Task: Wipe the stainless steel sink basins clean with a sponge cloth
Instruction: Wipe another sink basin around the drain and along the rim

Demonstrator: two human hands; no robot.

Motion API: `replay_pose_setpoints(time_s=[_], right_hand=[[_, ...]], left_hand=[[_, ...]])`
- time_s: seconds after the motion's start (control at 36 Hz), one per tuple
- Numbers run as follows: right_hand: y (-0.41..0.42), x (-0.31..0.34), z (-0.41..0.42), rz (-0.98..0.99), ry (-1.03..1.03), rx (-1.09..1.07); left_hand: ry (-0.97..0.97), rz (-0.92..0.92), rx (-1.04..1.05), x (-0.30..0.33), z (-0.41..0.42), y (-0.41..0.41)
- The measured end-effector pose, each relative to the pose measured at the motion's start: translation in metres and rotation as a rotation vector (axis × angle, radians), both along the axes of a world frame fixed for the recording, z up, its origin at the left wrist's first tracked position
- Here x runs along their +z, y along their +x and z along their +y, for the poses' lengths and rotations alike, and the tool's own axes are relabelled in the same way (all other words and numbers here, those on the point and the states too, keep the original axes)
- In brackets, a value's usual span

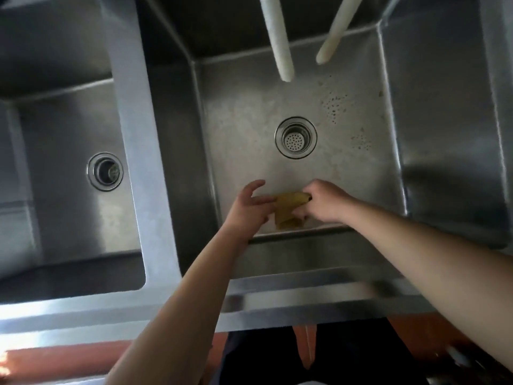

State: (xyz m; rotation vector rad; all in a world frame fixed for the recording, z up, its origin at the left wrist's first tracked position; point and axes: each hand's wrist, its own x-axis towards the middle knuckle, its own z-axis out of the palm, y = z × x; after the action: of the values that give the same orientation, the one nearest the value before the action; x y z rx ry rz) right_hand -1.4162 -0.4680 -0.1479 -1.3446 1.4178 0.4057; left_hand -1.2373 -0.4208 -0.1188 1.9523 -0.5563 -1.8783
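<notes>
Head: two basins [361,168], one cloth [288,211].

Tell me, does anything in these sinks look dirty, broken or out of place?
Yes. The floor of the right basin is blotchy, with dark specks toward its far right corner. The left basin's drain appears to lack the perforated strainer fitted in the right one. The yellow sponge cloth is crumpled between both hands, not yet wiping.
</notes>
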Motion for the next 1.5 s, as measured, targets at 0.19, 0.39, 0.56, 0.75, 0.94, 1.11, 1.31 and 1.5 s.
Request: replay_pose_setpoints(time_s=[0.19, 0.39, 0.56, 0.75, 0.94, 1.11, 1.31, 1.5], right_hand=[[-0.006, -0.026, -0.003, 0.412, -0.018, -0.038], [0.028, -0.024, 0.001, -0.024, 0.577, -0.473], [0.023, -0.061, 0.003, 0.233, 0.170, -0.551], [0.044, -0.069, 0.017, 0.164, -0.341, 0.206], [0.103, -0.090, 0.047, -0.208, -0.683, 0.997], [0.110, -0.142, 0.047, -0.220, -0.703, 1.195], [0.083, -0.169, 0.029, -0.242, -0.890, 0.988], [0.025, -0.173, -0.047, 0.001, -0.933, 0.734]], left_hand=[[-0.427, -0.887, -0.486, 0.038, 0.015, 0.044], [-0.538, -1.145, -0.399, 0.055, 0.048, 0.083], [-0.460, -1.175, -0.434, 0.034, 0.058, 0.102], [-0.509, -1.326, -0.429, 0.024, 0.059, 0.096], [-0.512, -1.366, -0.451, 0.026, 0.057, 0.093], [-0.521, -1.421, -0.483, 0.024, 0.055, 0.092], [-0.543, -1.438, -0.474, 0.020, 0.056, 0.095], [-0.537, -1.422, -0.449, 0.022, 0.055, 0.094]])
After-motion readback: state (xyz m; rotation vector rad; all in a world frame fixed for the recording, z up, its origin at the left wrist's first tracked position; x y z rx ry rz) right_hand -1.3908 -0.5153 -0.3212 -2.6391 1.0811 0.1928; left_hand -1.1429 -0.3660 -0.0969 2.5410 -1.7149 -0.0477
